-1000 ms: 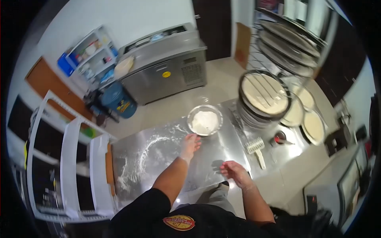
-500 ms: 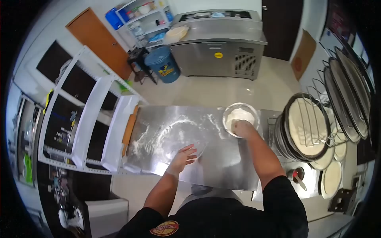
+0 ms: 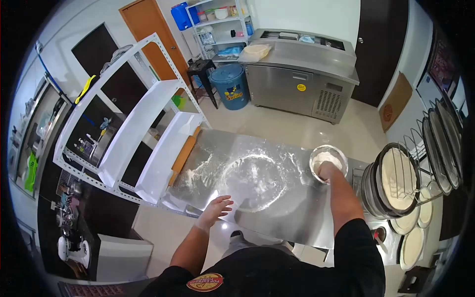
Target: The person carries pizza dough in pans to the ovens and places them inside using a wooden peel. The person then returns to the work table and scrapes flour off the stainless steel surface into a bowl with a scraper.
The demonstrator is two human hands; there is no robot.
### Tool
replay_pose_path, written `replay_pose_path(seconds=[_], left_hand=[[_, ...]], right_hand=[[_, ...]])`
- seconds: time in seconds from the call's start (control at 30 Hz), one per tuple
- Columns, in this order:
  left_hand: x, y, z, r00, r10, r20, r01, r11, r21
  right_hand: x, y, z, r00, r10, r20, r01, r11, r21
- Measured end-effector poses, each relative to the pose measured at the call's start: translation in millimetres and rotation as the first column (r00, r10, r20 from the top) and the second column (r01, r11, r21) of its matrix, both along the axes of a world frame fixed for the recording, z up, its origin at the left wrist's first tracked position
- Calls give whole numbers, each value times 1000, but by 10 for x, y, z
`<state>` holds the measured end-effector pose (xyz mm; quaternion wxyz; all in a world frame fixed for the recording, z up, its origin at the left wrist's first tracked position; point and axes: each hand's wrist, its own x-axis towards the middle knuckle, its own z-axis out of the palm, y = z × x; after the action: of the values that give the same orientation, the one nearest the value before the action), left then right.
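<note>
My right hand (image 3: pixel 326 171) reaches down into a round metal bowl (image 3: pixel 345 157) of white flour (image 3: pixel 326 158). Its fingers curl downward into the flour and are partly hidden. Over the front edge of the steel table (image 3: pixel 302 208) my left hand (image 3: pixel 216 210) hovers open, fingers apart and holding nothing. A ring of scattered flour (image 3: pixel 262 157) marks the tabletop beyond it.
A rolling pin (image 3: pixel 185 154) lies along the table's left end, beside white shelving (image 3: pixel 163 171). To the right stand stacked pans with dough (image 3: pixel 396 178), a wire rack (image 3: pixel 420 143) and a sauce container with a utensil (image 3: pixel 380 233). A steel counter (image 3: pixel 282 79) stands behind.
The view has shifted, so the table and room sit farther right. My right hand stays at the bowl, now lower in the flour. My left hand has drawn back toward the table's front edge.
</note>
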<state>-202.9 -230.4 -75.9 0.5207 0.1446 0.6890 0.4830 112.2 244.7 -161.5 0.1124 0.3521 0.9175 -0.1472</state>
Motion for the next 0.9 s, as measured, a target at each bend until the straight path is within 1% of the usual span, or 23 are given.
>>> replay_pose_path(seconds=[0.07,0.1,0.13,0.17,0.2,0.23,0.27,0.33,0.37,0.43,0.47,0.5,0.57,0.6,0.63,0.67,0.7,0.73,0.77,0.8,0.83,0.87,0.9], left_hand=[[-237,-11,-35,998,-54,-11,54,999,1],[-360,-18,-70,996,-84,-12,84,996,5],[-496,-53,-136,994,-105,6,105,994,17],[-644,-120,-213,993,-114,17,112,990,84],[-807,-162,-278,992,-123,29,117,981,153],[-985,-176,-343,991,-130,39,119,968,223],[-1156,-164,-395,986,-155,58,137,962,236],[-1413,-208,-518,992,-119,48,109,977,183],[-1484,-275,-583,994,-102,42,94,984,151],[-1610,-429,-608,992,-100,77,88,985,149],[-1698,-490,-566,993,-77,85,64,987,148],[-1800,-537,-513,995,-52,87,39,988,148],[-1956,-698,-460,994,-64,88,49,985,163],[-2006,-781,-463,993,-66,93,50,985,165],[-2055,-815,-462,993,-70,99,53,985,162],[-2086,-803,-466,991,-83,100,66,984,165],[-2095,-783,-460,991,-95,95,77,980,182],[-2084,-720,-444,990,-107,90,87,975,203],[-2062,-625,-412,989,-119,85,97,969,229],[-2009,-520,-335,987,-138,84,114,965,235],[-1923,-406,-201,980,-183,79,156,951,267],[-1833,-286,-57,970,-231,71,200,933,298],[-1740,-156,52,958,-282,61,247,911,330]], right_hand=[[-71,20,220,992,108,69,-113,990,80],[-131,-21,373,993,87,83,-95,992,88],[-216,-167,690,894,-363,-262,294,918,-268],[-305,-392,995,502,-779,-375,443,605,-662],[-437,-649,1286,491,-788,-370,474,599,-646],[-644,-917,1569,488,-760,-428,337,617,-711],[-861,-1103,1730,478,-732,-486,191,627,-756],[-1189,-1259,1729,523,-693,-496,271,687,-674],[-1365,-1428,1871,518,-708,-480,304,677,-670],[-1688,-1710,2194,649,-634,-420,464,767,-443],[-1783,-1782,2181,643,-640,-421,475,765,-435],[-1880,-1804,2108,565,-685,-460,509,728,-459],[-2045,-1812,1974,393,-750,-532,558,654,-510],[-2078,-1860,1887,386,-748,-540,565,655,-503],[-2090,-1982,1776,645,-496,-582,344,868,-359],[-2091,-2079,1665,809,-175,-561,59,974,-219],[-2135,-2173,1599,807,-190,-559,76,972,-221],[-2199,-2234,1555,761,-452,-466,344,889,-302],[-2219,-2273,1552,640,-680,-358,583,733,-349],[-2157,-2336,1503,627,-689,-363,597,725,-345],[-2063,-2424,1401,653,-646,-397,415,742,-526],[-1972,-2508,1306,661,-603,-445,204,716,-668],[-1906,-2582,1193,642,-618,-454,221,716,-663]])
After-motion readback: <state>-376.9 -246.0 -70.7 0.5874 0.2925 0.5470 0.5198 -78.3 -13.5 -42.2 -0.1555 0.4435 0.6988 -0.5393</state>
